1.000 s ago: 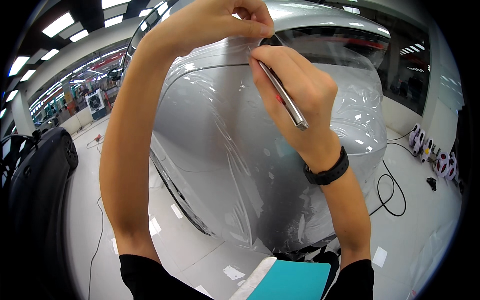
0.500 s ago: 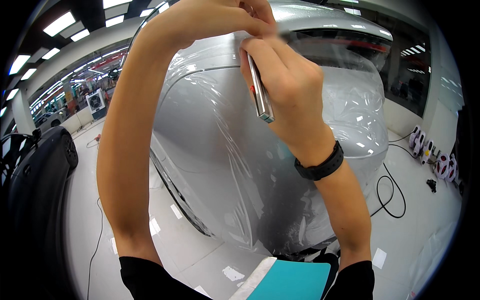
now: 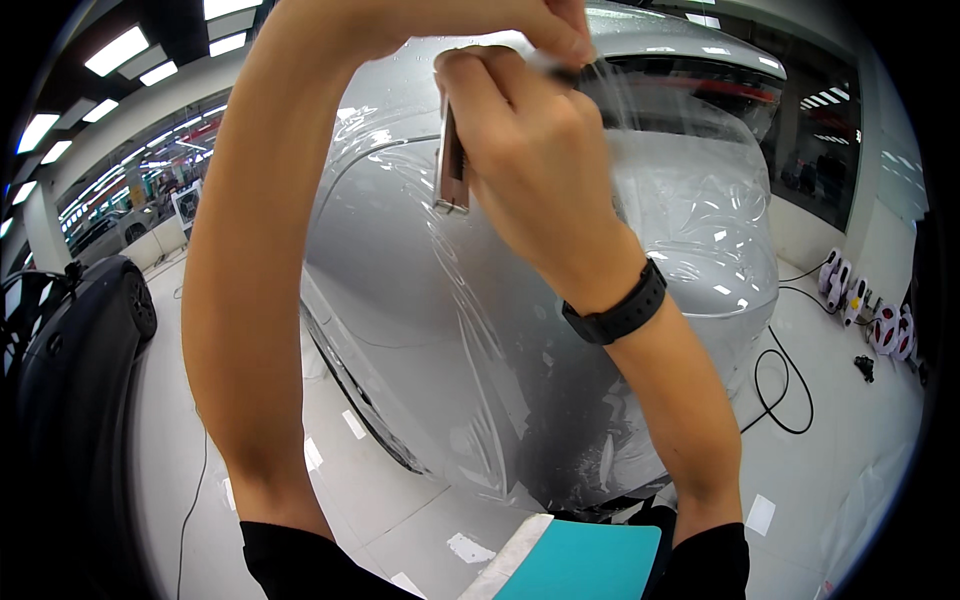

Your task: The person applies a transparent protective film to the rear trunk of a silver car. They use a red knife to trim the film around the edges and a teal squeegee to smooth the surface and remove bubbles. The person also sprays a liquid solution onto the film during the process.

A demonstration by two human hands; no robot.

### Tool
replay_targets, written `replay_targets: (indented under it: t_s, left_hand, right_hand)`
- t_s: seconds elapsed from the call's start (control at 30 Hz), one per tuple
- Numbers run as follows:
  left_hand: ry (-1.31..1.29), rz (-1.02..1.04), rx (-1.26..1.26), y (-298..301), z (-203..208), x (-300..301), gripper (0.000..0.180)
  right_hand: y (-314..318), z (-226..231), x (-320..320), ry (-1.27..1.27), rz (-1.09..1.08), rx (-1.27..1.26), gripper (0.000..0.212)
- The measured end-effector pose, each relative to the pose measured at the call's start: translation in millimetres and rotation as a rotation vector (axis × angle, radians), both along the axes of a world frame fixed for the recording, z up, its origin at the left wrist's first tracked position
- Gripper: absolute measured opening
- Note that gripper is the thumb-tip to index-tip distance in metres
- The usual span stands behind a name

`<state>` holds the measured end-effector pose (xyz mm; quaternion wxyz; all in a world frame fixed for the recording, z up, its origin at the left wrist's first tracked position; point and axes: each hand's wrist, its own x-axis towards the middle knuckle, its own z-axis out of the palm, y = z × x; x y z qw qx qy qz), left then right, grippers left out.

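Clear film (image 3: 470, 330) covers the rear corner of a silver car (image 3: 360, 260), with wrinkles and a long crease running down it. At the top, my left hand (image 3: 565, 35) is partly out of frame, its fingers pinched near the rear window. Stretched film runs down from its fingertips. Just below it, my right hand (image 3: 545, 135) is closed round a slim silver utility knife (image 3: 452, 165) whose end sticks out beside the palm. The knife's blade is hidden. A small dark blurred part shows between the two hands.
A teal panel with a white edge (image 3: 590, 560) is close to my body. A black car (image 3: 80, 340) stands at the left. Black cable (image 3: 785, 395) loops on the floor at the right, near several white machines (image 3: 860, 300) along the wall.
My right hand has moved left and slightly up with the knife, which now points more upright. My left hand has shifted right, and stretched film now shows below its fingertips.
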<state>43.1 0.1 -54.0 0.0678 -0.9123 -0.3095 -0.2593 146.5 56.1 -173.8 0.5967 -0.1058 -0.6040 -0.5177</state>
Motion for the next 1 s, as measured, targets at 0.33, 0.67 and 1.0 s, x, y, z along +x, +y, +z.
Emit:
replay_targets:
  t_s: [0.33,0.67,1.0]
  left_hand:
    - [0.010,-0.047,0.048,-26,-11,9,0.026]
    - [-0.381,-0.049,0.222,-45,-72,32,0.015]
    - [-0.732,-0.290,-0.123,-24,-82,50,0.018]
  right_hand:
    - [-51,-54,30,-0.189,0.243,-0.049,0.022]
    - [-105,-85,143,0.040,0.099,-0.484,0.033]
    - [-99,-80,193,0.030,0.629,-0.785,0.047]
